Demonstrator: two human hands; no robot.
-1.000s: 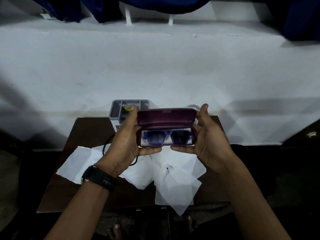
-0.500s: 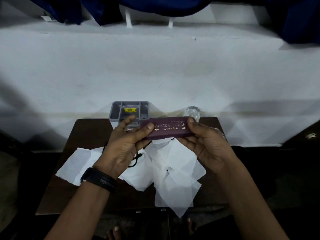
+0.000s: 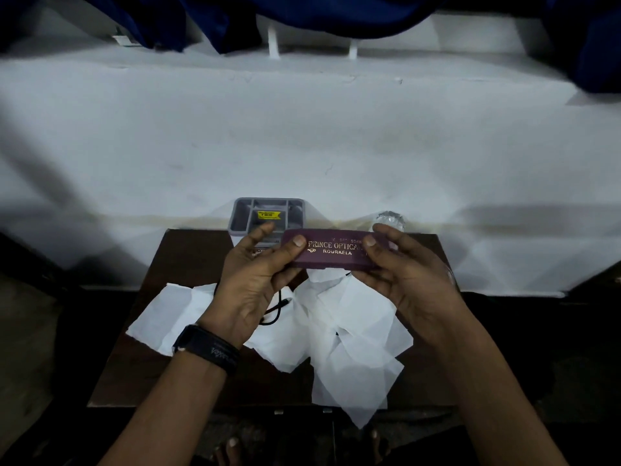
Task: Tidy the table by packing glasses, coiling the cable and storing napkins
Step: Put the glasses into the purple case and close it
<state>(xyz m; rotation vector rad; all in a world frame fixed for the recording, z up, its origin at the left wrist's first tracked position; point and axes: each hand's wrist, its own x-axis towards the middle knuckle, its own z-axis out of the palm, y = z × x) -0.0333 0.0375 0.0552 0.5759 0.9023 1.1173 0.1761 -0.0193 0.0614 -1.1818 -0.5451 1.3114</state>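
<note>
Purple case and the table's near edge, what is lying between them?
In the head view, white napkins and a black cable lie spread on the brown table between the purple case and that edge.

The table [image 3: 188,250] in front of me is dark brown wood, its far edge right against a white wall [image 3: 302,136] that is scuffed and carries a faint yellowish band just above that edge. High on the wall a ledge bears two short white pegs [image 3: 274,45], and blue cloth [image 3: 302,15] hangs over it across the top. At the table's far right corner sits a small clear shiny thing [image 3: 388,218]; I cannot tell what it is. A black watch [image 3: 210,349] is strapped on my left wrist. Below the near edge my bare toes [image 3: 232,443] show on the dim floor [image 3: 30,331].
</note>
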